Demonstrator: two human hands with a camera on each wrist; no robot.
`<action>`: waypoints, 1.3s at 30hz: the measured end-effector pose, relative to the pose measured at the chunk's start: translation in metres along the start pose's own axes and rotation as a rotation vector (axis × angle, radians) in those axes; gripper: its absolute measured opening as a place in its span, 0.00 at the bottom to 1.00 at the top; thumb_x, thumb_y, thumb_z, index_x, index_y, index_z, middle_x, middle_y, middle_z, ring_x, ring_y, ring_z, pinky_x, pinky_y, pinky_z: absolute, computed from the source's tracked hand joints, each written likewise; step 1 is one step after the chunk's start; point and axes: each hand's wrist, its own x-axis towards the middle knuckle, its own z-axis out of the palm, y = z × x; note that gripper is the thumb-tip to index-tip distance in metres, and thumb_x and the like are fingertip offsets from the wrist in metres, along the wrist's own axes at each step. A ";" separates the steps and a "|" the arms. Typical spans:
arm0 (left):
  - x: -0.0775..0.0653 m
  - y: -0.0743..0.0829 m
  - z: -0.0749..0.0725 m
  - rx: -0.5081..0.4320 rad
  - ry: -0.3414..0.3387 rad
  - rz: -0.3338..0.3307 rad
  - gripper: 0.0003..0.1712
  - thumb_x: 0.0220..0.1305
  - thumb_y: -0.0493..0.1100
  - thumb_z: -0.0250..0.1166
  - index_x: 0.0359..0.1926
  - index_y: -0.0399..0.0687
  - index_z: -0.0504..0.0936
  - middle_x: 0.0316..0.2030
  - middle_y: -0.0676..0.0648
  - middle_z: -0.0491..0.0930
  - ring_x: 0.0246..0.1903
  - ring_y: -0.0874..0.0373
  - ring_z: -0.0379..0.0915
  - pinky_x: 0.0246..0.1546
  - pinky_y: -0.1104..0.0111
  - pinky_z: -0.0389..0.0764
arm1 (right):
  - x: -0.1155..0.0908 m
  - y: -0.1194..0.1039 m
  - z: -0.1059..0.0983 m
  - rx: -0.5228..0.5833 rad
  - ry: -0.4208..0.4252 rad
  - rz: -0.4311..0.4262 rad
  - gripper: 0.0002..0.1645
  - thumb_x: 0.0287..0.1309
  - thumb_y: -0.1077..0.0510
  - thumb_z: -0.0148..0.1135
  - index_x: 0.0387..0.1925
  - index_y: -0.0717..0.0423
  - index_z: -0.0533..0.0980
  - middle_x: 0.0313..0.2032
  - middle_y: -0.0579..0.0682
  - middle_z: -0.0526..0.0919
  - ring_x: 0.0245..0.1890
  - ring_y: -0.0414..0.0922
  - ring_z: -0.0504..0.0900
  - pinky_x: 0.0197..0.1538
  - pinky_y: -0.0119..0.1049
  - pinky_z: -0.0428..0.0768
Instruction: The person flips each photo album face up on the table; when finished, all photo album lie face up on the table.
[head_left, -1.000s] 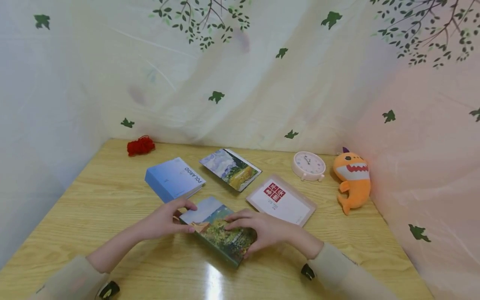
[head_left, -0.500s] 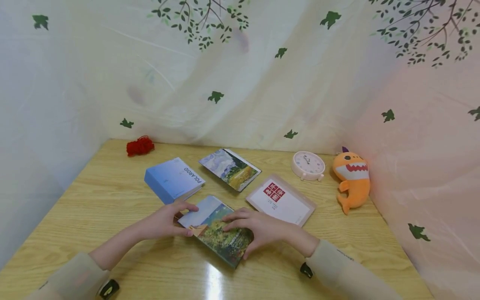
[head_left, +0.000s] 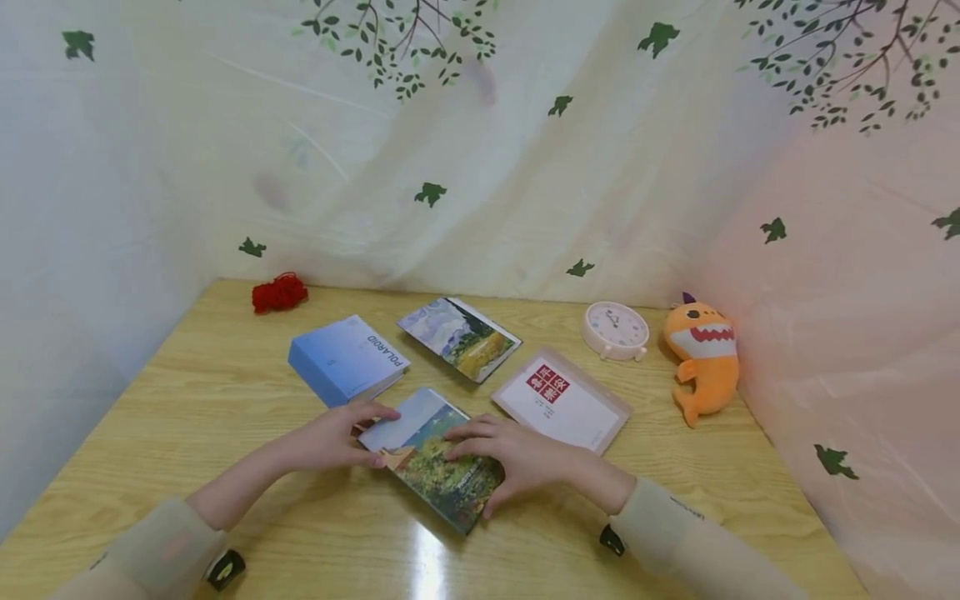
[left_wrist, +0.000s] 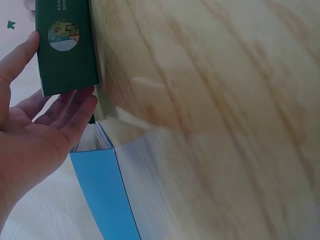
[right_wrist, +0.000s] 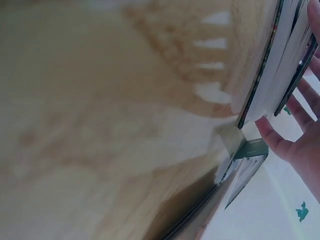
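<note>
A thick book with a painted landscape cover (head_left: 438, 467) lies at a slant on the table between both hands. Its dark green spine (left_wrist: 67, 70) shows in the left wrist view. My left hand (head_left: 330, 437) holds its left corner, with fingertips on the cover and the thumb at the near edge. Over the right end, my right hand (head_left: 525, 458) spreads fingers across the cover and keeps its thumb at the lower right edge. In the right wrist view the page edges (right_wrist: 275, 75) show between dark covers, and that thumb touches them.
Behind the left hand lies a blue POLAROID album (head_left: 348, 358). Farther back is another painted book (head_left: 459, 337). A white book with red characters (head_left: 562, 400) lies right of it. Red yarn (head_left: 279, 293), a pink clock (head_left: 615, 329) and an orange shark plush (head_left: 705, 358) line the back.
The book's near right end has shifted slightly left, and the right hand has followed it. The left hand keeps its grip at the corner. Other objects stay where they were.
</note>
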 end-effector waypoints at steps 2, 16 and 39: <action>0.000 -0.001 -0.001 -0.010 -0.006 -0.004 0.35 0.56 0.55 0.68 0.62 0.46 0.71 0.59 0.41 0.70 0.54 0.45 0.70 0.49 0.58 0.77 | 0.000 0.000 -0.001 0.002 -0.008 -0.005 0.51 0.38 0.32 0.71 0.65 0.43 0.66 0.68 0.47 0.61 0.67 0.48 0.60 0.68 0.46 0.60; -0.005 0.003 -0.003 0.071 -0.042 -0.001 0.36 0.53 0.52 0.71 0.61 0.42 0.72 0.57 0.39 0.72 0.52 0.46 0.72 0.49 0.55 0.77 | 0.003 -0.014 -0.002 -0.044 -0.111 0.027 0.46 0.46 0.31 0.64 0.66 0.39 0.64 0.70 0.43 0.57 0.69 0.48 0.57 0.63 0.50 0.64; 0.024 0.043 -0.004 0.307 0.006 0.132 0.39 0.56 0.47 0.70 0.66 0.43 0.66 0.66 0.38 0.62 0.66 0.39 0.56 0.59 0.47 0.67 | -0.045 -0.004 -0.045 0.061 0.039 0.175 0.41 0.49 0.46 0.70 0.65 0.47 0.66 0.69 0.51 0.61 0.69 0.53 0.58 0.64 0.50 0.66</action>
